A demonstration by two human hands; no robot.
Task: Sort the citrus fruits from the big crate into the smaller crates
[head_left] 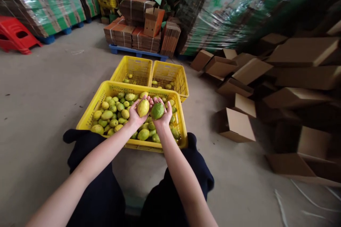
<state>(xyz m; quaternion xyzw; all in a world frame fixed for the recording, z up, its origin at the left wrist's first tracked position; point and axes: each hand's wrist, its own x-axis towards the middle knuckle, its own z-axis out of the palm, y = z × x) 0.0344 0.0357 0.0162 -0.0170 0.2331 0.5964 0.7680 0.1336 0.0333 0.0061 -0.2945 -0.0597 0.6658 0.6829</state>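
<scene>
My left hand (137, 116) is palm up with a yellow lemon (143, 108) resting in its curled fingers. Beside it, almost touching, my right hand (165, 116) cups a dark green lemon (157, 111). Both hands are over a large yellow crate (92, 108) between my knees. Many green and yellow lemons (107, 115) fill that crate, and my hands and forearms hide some of them.
Behind the big crate stand two smaller yellow crates, left (119, 68) and right (183, 79), with a few lemons in each. Open cardboard boxes (237, 126) lie piled at right. Flattened cartons (119, 35) sit on a blue pallet (125, 50). A red stool (20, 35) stands at left.
</scene>
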